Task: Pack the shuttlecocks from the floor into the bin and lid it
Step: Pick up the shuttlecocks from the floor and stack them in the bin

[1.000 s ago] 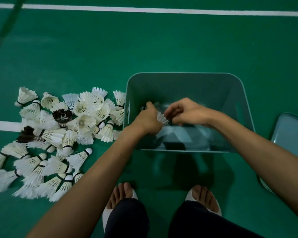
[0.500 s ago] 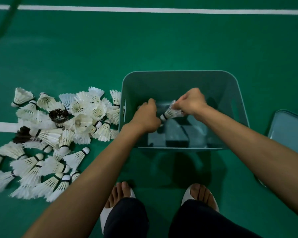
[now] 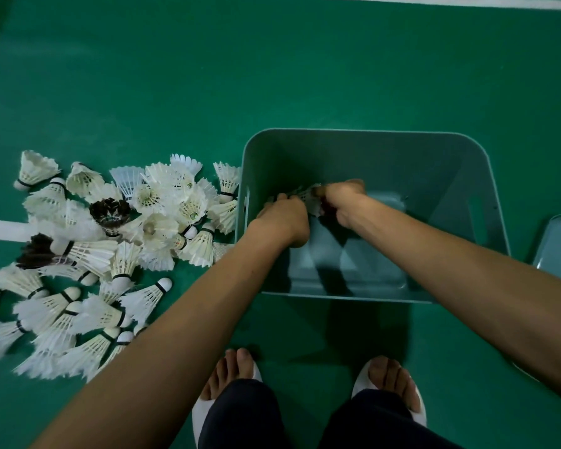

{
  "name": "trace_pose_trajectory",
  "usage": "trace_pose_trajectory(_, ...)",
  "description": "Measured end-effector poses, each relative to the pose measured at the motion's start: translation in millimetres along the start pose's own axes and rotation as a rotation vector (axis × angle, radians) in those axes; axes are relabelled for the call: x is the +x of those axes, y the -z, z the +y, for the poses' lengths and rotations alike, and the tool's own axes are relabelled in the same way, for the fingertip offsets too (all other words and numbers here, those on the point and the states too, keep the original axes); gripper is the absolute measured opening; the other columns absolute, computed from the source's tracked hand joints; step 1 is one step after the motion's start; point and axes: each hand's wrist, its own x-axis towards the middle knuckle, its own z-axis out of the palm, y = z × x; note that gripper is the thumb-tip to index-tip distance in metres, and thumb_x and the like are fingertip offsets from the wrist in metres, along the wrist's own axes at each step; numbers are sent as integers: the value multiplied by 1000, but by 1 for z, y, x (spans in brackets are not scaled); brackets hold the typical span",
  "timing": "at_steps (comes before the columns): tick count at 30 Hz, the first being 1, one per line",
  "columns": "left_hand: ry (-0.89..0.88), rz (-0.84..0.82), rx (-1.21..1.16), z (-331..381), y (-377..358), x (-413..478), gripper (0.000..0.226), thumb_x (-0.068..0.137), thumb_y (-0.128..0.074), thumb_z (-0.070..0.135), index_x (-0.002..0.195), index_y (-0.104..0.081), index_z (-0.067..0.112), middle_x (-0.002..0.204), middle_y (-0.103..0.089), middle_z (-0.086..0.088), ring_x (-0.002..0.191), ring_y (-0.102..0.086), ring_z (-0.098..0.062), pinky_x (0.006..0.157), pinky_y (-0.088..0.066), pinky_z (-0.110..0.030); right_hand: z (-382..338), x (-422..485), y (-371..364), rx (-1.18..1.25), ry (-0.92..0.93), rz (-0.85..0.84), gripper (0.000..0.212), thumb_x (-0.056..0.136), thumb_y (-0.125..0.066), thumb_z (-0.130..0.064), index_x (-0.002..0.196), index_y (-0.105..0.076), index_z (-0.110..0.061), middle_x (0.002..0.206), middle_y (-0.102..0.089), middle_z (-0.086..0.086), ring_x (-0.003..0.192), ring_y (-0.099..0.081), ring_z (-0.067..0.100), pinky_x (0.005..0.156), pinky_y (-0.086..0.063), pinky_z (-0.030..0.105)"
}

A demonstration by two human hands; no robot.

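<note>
A teal plastic bin (image 3: pixel 434 163) stands on the green court floor, and its bare bottom shows below my arms. Both hands reach into it at the left side. My left hand (image 3: pixel 284 218) and my right hand (image 3: pixel 345 199) are closed together on a white shuttlecock (image 3: pixel 309 199) held between them; how much each one grips is partly hidden. A heap of white shuttlecocks (image 3: pixel 104 247), with a couple of dark-feathered ones, lies on the floor left of the bin. The bin's teal lid (image 3: pixel 559 244) lies flat on the floor at the right edge.
My feet in white slippers (image 3: pixel 308 393) stand just in front of the bin. A white court line (image 3: pixel 4 230) runs under the heap, and another crosses the far top of the view.
My right hand, which had lifted a shuttlecock away to the right, has come back down against my left hand inside the bin. The view has tilted slightly downward.
</note>
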Motion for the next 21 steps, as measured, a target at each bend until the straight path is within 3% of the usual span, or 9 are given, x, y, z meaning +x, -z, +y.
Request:
trace_pose_trajectory(2,-9,10,-21,-1,2,-3,59,94,-50,5,151,-33,0,150,-34,-22,138,-41,-42,114,-39,-49,-1,0,3,-7,-1,-33,25,81,-77,7,79,-55,-5,75,-63,17,54,-59,23,42,-48,28)
trace_pose_trajectory(4,-55,49,-47,-1,7,-12,55,94,-50,6,147,-36,-1,146,-36,-23,134,-45,-43,112,-41,-49,-4,-6,10,-38,7,-38,26,77,-84,-5,80,-57,-5,78,-65,15,60,-62,24,51,-54,31)
trace_pose_trajectory(7,-223,203,-153,-3,21,-37,42,91,-51,3,133,-49,1,132,-49,-22,120,-54,-40,103,-45,-44,-12,-21,26,-377,180,146,41,67,-89,-35,88,-68,-7,91,-72,7,80,-71,25,73,-63,38)
trace_pose_trajectory(9,-331,349,-249,-6,31,-63,41,90,-49,-2,130,-58,4,128,-61,-17,116,-59,-33,100,-48,-39,-21,-41,37,-460,305,207,38,68,-86,-42,81,-71,-10,88,-75,6,82,-72,25,77,-63,41)
trace_pose_trajectory(11,-423,495,-403,-14,37,-93,36,90,-50,-2,119,-67,8,113,-73,-8,100,-68,-21,92,-55,-37,-27,-75,47,-412,409,194,32,69,-85,-42,75,-71,-14,81,-74,3,79,-73,24,79,-63,43)
trace_pose_trajectory(13,-504,627,-545,-27,39,-125,28,87,-53,2,103,-72,12,88,-77,1,77,-71,-14,75,-59,-38,-28,-116,54,-323,545,193,28,69,-79,-42,82,-66,-21,80,-73,0,81,-72,24,81,-61,44)
trace_pose_trajectory(17,-446,795,-689,-79,24,-169,20,83,-55,7,92,-71,15,73,-74,2,67,-71,-21,63,-59,-46,-7,-212,53,-162,806,18,22,79,-72,-27,95,-60,-17,68,-71,1,57,-64,16,64,-54,36)
trace_pose_trajectory(19,-342,784,-664,-113,9,-178,18,83,-55,16,92,-70,18,76,-74,4,69,-70,-22,64,-59,-48,8,-247,45,-125,885,-163,9,84,-73,-15,86,-64,-12,64,-72,3,45,-57,8,53,-47,28)
trace_pose_trajectory(21,-219,709,-541,-149,-7,-182,19,82,-55,16,90,-69,24,81,-73,8,76,-71,-18,70,-60,-44,22,-268,35,-138,926,-328,14,89,-72,-7,77,-66,-10,62,-71,5,41,-55,4,48,-43,23)
